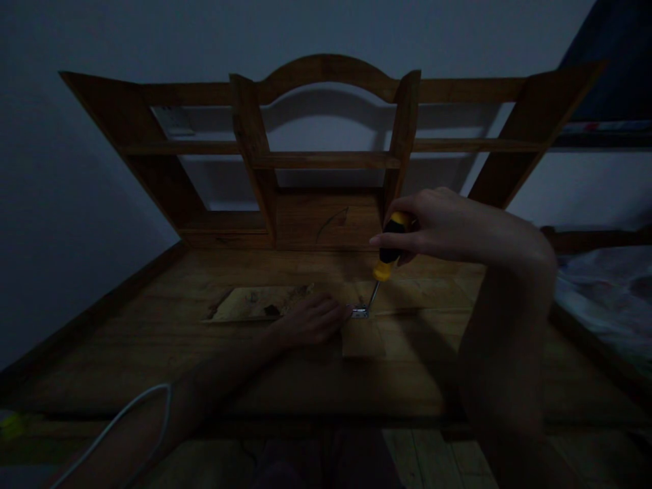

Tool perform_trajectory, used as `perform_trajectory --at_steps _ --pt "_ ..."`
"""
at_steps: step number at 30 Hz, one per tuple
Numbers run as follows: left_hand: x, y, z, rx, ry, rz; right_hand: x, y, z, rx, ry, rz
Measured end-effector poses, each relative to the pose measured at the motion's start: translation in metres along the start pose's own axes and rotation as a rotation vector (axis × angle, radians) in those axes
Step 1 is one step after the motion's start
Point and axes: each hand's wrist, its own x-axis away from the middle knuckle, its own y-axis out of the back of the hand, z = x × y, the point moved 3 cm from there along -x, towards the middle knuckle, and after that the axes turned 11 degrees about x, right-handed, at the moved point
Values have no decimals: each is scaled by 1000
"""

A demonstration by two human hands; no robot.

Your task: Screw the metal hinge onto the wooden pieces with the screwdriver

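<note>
My right hand (425,227) is wrapped round the handle of a yellow and black screwdriver (382,270). Its shaft slants down to a small, shiny metal hinge (359,312), and the tip meets the hinge's right side. The hinge lies at the far edge of a small wooden block (363,339) on the desk. My left hand (316,319) rests low on the wood, fingers bent and together, with the fingertips at the hinge's left edge. The exact grip there is dim and partly hidden.
A rough, broken-edged board (255,303) lies left of my left hand. Behind stands a wooden shelf unit (326,161) against the wall. Another flat wooden strip (432,294) lies behind the screwdriver. A white cord (137,394) crosses my left forearm. The room is dim.
</note>
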Motion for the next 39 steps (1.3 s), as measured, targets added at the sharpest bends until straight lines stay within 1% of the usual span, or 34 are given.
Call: perform_trajectory --at_steps 4,10,12,16,22,26,32,36,39 --pt "0 1 0 -22 -4 -17 2 0 -2 -44 9 -23" --pt "3 -2 0 -8 -15 -5 4 0 -5 -114 12 0" --pt "2 -3 0 -1 -18 -6 5 1 -5 -114 13 -6" --pt "0 -1 0 22 -7 -46 5 2 -2 -96 11 -14" --pt "1 -2 0 47 8 -21 1 1 2 -66 9 -22" --pt "1 -4 -1 43 6 -7 2 1 -1 -76 0 -11" --pt "-2 -1 -1 55 32 -36 3 0 -7 -106 1 1" --pt "-2 -1 0 82 43 -47 2 0 -3 -116 3 30" --pt "-2 -3 0 108 64 -23 1 0 0 -122 5 40"
